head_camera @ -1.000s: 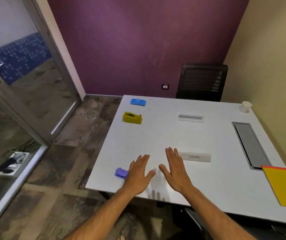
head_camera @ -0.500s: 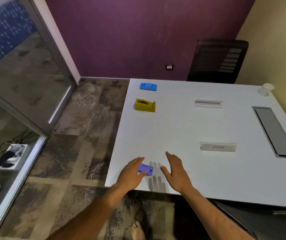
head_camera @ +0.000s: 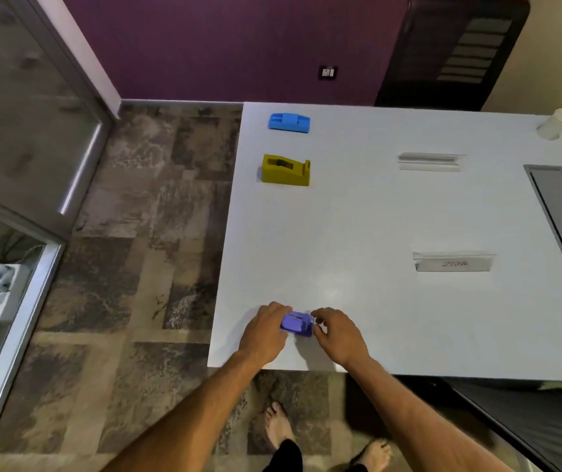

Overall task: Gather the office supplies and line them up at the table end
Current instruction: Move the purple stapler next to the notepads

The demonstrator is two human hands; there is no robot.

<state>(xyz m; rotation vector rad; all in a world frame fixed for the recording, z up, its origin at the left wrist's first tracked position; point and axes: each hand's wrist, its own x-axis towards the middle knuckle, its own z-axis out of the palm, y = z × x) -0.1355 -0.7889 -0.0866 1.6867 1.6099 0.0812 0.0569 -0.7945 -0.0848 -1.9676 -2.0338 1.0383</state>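
The white table (head_camera: 358, 233) is spread beyond both hands. Well ahead of the left hand (head_camera: 264, 333), a yellow tape dispenser (head_camera: 285, 170) and a blue stapler (head_camera: 289, 122) are lined up. A small purple stapler (head_camera: 297, 323) is gripped between left hand and right hand (head_camera: 339, 335), fingers curled around its ends.

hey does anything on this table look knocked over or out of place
Nothing looks spilled or damaged. The white paper cup at the far right corner leans, possibly lens distortion. Both hands hold the purple item.
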